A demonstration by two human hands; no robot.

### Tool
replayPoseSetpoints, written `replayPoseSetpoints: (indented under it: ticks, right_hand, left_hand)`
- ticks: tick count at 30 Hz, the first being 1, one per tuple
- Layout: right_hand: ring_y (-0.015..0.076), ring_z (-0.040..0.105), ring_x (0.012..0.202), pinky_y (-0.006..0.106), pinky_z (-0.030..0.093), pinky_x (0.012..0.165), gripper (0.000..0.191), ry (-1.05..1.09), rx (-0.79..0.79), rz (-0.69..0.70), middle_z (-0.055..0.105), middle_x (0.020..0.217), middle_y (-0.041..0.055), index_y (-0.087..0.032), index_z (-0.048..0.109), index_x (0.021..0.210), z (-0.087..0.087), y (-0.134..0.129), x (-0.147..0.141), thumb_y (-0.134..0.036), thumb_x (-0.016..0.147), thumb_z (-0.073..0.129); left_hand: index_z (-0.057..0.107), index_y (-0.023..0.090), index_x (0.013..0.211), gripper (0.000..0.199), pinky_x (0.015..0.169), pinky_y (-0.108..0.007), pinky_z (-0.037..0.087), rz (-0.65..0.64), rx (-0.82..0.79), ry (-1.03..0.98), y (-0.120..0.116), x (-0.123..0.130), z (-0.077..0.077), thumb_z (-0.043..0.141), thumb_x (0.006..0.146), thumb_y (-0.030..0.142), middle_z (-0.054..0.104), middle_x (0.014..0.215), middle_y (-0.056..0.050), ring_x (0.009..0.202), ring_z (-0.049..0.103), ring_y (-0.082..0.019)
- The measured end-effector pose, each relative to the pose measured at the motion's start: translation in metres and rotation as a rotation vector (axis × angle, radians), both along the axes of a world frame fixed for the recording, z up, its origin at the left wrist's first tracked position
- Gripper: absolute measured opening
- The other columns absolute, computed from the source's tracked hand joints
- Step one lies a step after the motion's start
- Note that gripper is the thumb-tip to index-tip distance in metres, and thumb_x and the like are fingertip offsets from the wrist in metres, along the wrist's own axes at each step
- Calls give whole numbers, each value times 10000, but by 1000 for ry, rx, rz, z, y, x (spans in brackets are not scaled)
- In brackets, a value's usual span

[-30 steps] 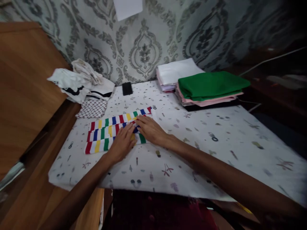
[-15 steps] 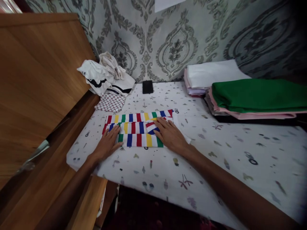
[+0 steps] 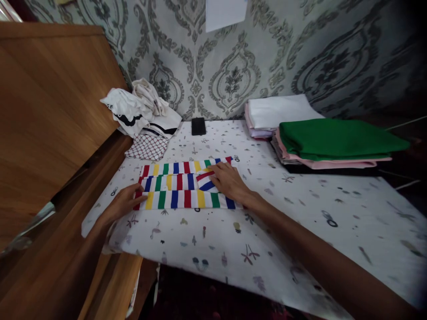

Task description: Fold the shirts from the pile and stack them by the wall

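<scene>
A striped cloth [image 3: 180, 199] in red, yellow, green, blue and white lies folded into a long, flat band, with its two long sides turned in toward the middle. It looks like a garment, though its exact kind is hard to make out. My left hand [image 3: 124, 203] is at the band's left end, thumb and fingers apart and touching the edge. Flat on the right part rests my right hand [image 3: 231, 181], fingers stretched out, beside a slanted striped flap [image 3: 205, 181].
Crumpled white clothes [image 3: 133, 111] lie at the back left beside a wooden panel [image 3: 53, 102]. A black phone-like object [image 3: 199, 126] is near the wall. Folded fabric stacks, one topped with green cloth [image 3: 336, 138], one with white cloth [image 3: 280, 111], stand at the right.
My left hand has slid left from the top of the striped cloth to its left end, uncovering more stripes. My right hand stays on the right part. The camera view has shifted slightly.
</scene>
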State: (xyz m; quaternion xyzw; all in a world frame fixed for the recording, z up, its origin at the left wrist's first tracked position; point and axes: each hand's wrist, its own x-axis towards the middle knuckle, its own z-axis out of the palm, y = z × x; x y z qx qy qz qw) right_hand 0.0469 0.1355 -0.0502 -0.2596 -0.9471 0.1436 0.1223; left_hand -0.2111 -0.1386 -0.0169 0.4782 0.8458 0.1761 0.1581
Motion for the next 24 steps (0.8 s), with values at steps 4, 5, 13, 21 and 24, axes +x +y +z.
replayPoseSetpoints:
  ticks: [4,5,13,21,24]
  right_hand:
    - [270,571,968,436,467,834,134,35,-17,5,626,999,96,-198,656,885,2,12,-4,-258,860,538]
    - [256,573,935,421,464,821,101,64,-32,12,624,964,83,-201,632,841,2,13,-3,-245,853,542]
    - [231,606,857,434,427,880,47,263,21,27,657,850,46,-216,553,837,2,6,7,-223,872,522]
    - [226,606,778,390,441,809,51,141,74,62,653,794,45,-215,531,849,2,6,4,-235,884,498]
    - [250,625,831,396,448,807,74,128,130,67,679,862,67,-211,557,924,0,8,4,-246,893,500]
  left_hand:
    - [589,206,803,314,576,-253,372,11,68,-91,-2,-4,-2,564,810,519,535,666,42,608,466,-139]
    - [585,204,807,313,571,-251,363,19,92,-110,-2,-4,-3,560,807,517,523,666,44,603,451,-134]
    - [623,213,860,341,571,-265,339,95,101,-57,0,-1,-7,510,806,530,501,620,44,578,436,-146]
    - [640,249,963,292,602,-270,358,128,39,113,-1,12,0,501,860,484,560,673,35,637,522,-169]
    - [627,243,979,280,628,-275,375,141,75,126,-2,16,-1,479,878,458,573,690,36,652,534,-168]
